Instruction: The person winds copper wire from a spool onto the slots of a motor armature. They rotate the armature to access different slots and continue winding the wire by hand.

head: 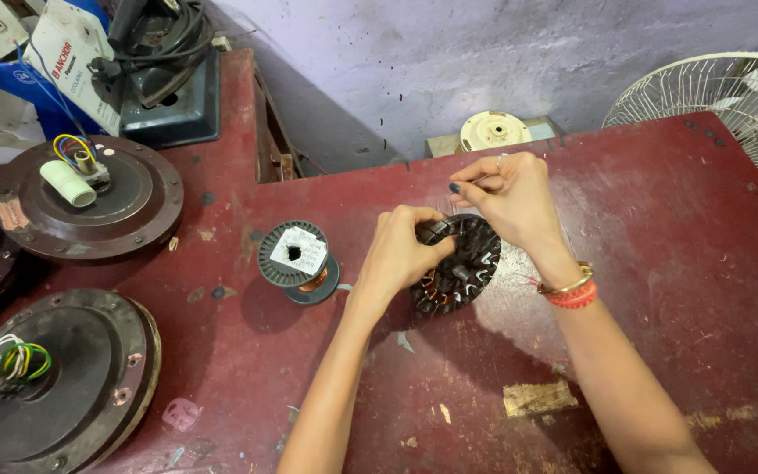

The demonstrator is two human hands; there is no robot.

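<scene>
White paper label (298, 249) atop wire spool (297, 261); white-red printed card (67, 60) top left.

A worn, dark red workbench (660, 228) with chipped paint fills the view; behind it stands a scuffed, pale lilac plaster wall (449, 53); daylight falls evenly.

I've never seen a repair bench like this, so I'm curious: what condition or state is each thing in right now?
Stator: tilted up off the table, gripped by the left hand.
Right hand: fingertips pinched at the stator's top edge.
Wire spool: lying flat, copper wire partly wound.
Motor housing: closed, coloured wires sticking out of its centre.
Second motor housing: closed, wires out.
Fan guard: leaning at the table's far right edge.
</scene>
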